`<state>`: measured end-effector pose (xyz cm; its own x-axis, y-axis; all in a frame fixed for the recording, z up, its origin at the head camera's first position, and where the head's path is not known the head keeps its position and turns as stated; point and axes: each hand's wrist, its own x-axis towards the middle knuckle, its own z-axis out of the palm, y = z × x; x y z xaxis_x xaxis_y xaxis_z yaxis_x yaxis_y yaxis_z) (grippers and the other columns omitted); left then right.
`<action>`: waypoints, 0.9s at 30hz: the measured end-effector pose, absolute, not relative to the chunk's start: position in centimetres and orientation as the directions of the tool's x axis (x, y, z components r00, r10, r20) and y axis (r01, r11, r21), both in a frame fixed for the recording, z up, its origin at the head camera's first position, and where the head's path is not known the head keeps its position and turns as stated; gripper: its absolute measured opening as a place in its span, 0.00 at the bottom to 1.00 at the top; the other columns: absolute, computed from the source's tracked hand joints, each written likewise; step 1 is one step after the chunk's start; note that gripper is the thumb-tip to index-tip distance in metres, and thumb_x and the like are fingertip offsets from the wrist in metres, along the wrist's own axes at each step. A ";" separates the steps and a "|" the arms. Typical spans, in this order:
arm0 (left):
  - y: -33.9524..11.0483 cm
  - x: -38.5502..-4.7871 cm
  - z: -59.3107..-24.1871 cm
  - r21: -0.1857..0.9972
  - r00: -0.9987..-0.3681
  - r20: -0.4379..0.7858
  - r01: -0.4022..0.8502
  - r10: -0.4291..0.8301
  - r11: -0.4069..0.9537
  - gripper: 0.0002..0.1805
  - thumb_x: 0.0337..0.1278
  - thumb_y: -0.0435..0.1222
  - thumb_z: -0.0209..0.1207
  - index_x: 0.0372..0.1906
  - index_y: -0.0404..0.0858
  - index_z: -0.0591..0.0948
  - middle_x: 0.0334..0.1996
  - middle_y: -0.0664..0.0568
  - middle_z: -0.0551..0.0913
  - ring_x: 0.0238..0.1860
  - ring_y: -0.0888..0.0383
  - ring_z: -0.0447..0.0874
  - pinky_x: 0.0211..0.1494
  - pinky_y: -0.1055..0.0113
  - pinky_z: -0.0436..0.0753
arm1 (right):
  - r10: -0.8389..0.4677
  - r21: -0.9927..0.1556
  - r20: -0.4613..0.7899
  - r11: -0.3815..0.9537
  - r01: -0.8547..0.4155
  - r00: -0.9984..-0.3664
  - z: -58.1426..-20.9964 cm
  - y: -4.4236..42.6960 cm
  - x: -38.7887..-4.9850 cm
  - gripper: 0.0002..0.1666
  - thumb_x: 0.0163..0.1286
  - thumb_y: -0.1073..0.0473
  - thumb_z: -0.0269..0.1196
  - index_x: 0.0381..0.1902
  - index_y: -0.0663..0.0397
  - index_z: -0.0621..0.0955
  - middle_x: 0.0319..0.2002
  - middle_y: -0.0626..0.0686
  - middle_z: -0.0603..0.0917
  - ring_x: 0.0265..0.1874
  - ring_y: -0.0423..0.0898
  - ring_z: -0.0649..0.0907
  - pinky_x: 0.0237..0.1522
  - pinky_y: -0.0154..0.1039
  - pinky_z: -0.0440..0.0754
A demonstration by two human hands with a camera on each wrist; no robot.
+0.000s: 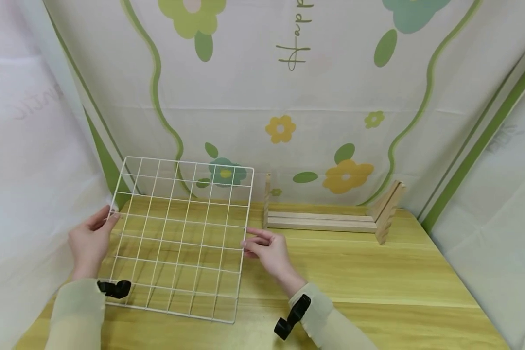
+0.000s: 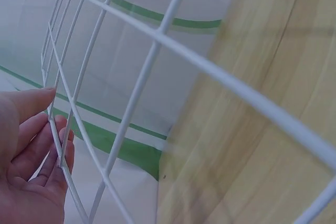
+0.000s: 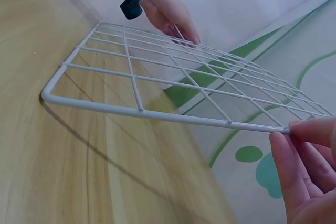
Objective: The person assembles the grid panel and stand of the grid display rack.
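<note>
I have the left grip (image 1: pixel 89 240) closed in a light pinch on one side rim of the white wire grid (image 1: pixel 182 243), and the right grip (image 1: pixel 269 253) pinching the opposite rim. The grid slants over the left part of the desk (image 1: pixel 350 277), far edge raised, near edge low and seemingly resting there. With only fingertips on thin wire, I judge it could pivot or slip if one side lifts sooner; swung right, it might knock the wooden frame (image 1: pixel 321 224).
</note>
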<state>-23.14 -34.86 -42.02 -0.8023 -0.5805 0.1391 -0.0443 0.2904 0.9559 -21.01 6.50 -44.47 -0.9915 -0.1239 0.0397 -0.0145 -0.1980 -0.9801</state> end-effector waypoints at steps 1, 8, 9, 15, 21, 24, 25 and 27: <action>-34.8 -23.2 -41.9 0.958 -0.800 0.142 -0.037 -0.583 0.285 0.29 0.61 0.44 0.71 0.65 0.39 0.80 0.32 0.81 0.82 0.33 0.80 0.79 0.34 0.86 0.73 | -0.123 -0.980 0.043 -0.199 -0.018 -0.991 -44.3 6.6 -21.0 0.21 0.64 0.73 0.70 0.56 0.65 0.84 0.37 0.61 0.89 0.36 0.53 0.90 0.41 0.48 0.89; -34.7 -23.5 -41.2 0.980 -0.771 0.131 0.008 -0.623 0.197 0.26 0.59 0.42 0.73 0.62 0.40 0.83 0.32 0.76 0.84 0.37 0.75 0.81 0.38 0.86 0.75 | -0.126 -0.976 0.096 -0.205 -0.069 -0.987 -43.5 6.9 -21.1 0.21 0.63 0.74 0.70 0.55 0.68 0.83 0.38 0.64 0.88 0.35 0.51 0.90 0.42 0.51 0.89; -34.7 -23.5 -41.1 0.982 -0.769 0.129 0.012 -0.626 0.187 0.26 0.59 0.42 0.73 0.62 0.40 0.83 0.33 0.75 0.85 0.38 0.74 0.81 0.38 0.86 0.75 | -0.123 -0.975 0.108 -0.205 -0.081 -0.987 -43.4 6.9 -21.1 0.21 0.63 0.75 0.70 0.55 0.69 0.83 0.38 0.64 0.88 0.34 0.51 0.90 0.42 0.52 0.88; -34.4 -23.4 -40.5 0.995 -0.749 0.094 0.046 -0.656 0.090 0.26 0.55 0.43 0.75 0.60 0.41 0.85 0.37 0.70 0.87 0.42 0.70 0.82 0.40 0.86 0.76 | -0.109 -0.971 0.162 -0.194 -0.139 -0.981 -42.7 7.1 -21.1 0.20 0.62 0.75 0.71 0.53 0.70 0.84 0.38 0.65 0.88 0.33 0.52 0.90 0.41 0.53 0.88; -33.9 -23.3 -39.7 0.991 -0.715 0.083 0.130 -0.694 -0.015 0.23 0.50 0.40 0.78 0.53 0.41 0.89 0.36 0.65 0.88 0.43 0.67 0.83 0.40 0.85 0.77 | -0.101 -0.966 0.207 -0.181 -0.187 -0.973 -41.9 7.3 -21.0 0.19 0.62 0.75 0.71 0.52 0.69 0.85 0.37 0.64 0.88 0.34 0.55 0.90 0.42 0.54 0.88; -33.8 -23.2 -39.5 0.988 -0.708 0.097 0.153 -0.700 -0.017 0.23 0.49 0.40 0.78 0.52 0.41 0.89 0.36 0.64 0.88 0.43 0.67 0.84 0.40 0.85 0.77 | -0.093 -0.959 0.238 -0.182 -0.218 -0.967 -41.8 7.4 -21.1 0.19 0.62 0.76 0.71 0.52 0.69 0.85 0.37 0.64 0.88 0.34 0.56 0.90 0.42 0.56 0.87; -33.8 -23.2 -39.5 0.987 -0.705 0.108 0.163 -0.701 -0.011 0.23 0.49 0.41 0.78 0.52 0.41 0.89 0.37 0.64 0.89 0.43 0.67 0.84 0.40 0.85 0.77 | -0.090 -0.957 0.247 -0.181 -0.228 -0.965 -41.8 7.4 -21.1 0.18 0.62 0.75 0.71 0.51 0.69 0.85 0.37 0.64 0.88 0.34 0.55 0.90 0.41 0.55 0.88; -33.8 -23.1 -39.4 0.983 -0.697 0.137 0.182 -0.704 0.011 0.23 0.49 0.40 0.78 0.52 0.41 0.89 0.37 0.64 0.89 0.42 0.69 0.85 0.40 0.85 0.77 | -0.087 -0.953 0.263 -0.179 -0.245 -0.961 -41.7 7.4 -21.0 0.18 0.62 0.75 0.71 0.51 0.70 0.85 0.37 0.63 0.88 0.34 0.53 0.90 0.40 0.53 0.88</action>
<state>-23.14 -33.82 -39.43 -0.6973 -0.7035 0.1374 0.1823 0.0114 0.9832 -20.97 7.45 -41.69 -0.9608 -0.0873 0.2633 -0.2449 -0.1786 -0.9529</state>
